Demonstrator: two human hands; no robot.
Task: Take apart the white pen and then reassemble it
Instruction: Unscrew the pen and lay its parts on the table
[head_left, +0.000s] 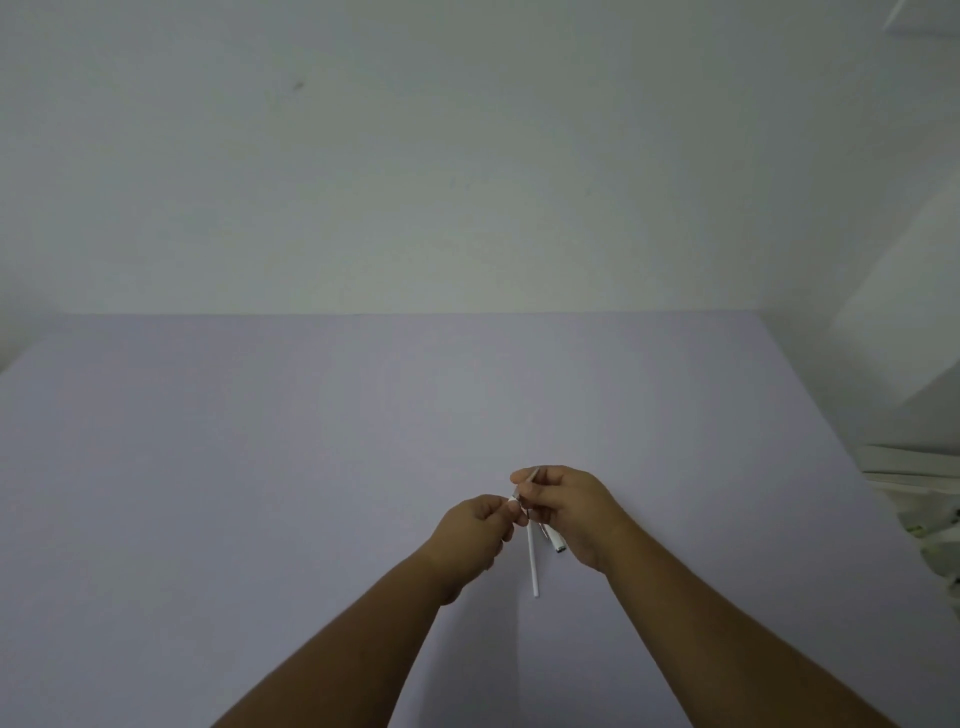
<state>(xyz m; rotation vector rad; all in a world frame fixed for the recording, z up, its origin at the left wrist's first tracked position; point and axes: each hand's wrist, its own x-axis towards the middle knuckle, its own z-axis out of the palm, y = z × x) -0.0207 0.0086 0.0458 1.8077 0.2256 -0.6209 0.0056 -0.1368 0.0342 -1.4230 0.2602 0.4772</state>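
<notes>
low and just right of centre in the frame, both hands meet over the pale lilac table (260, 467), and the white pen is in pieces between them. right hand (566, 512) is clenched round the barrel (555, 543), whose clip end pokes out below the palm toward the lower right, and it also seems to pinch the thin refill (533, 564) that hangs straight down from the fingers toward the bottom of the frame. left hand (475, 530) pinches a small white piece (513, 502) at its fingertips, probably the tip cone or a cap, though it's too small here to be sure, and it sits right against the top of the refill. everything is lifted clear of the table.

handling call: these parts look light and stiff, smooth plastic, so likely slippery in a loose pinch. the refill is the slender one, it would flex or kink if squeezed mid-length, so hold it near the upper end and guide it. the barrel takes a firm wrap around its middle. the little piece wants fingertip pads only, it'd be easy to drop.

writing or brand: nothing readable on any part at this size.
</notes>
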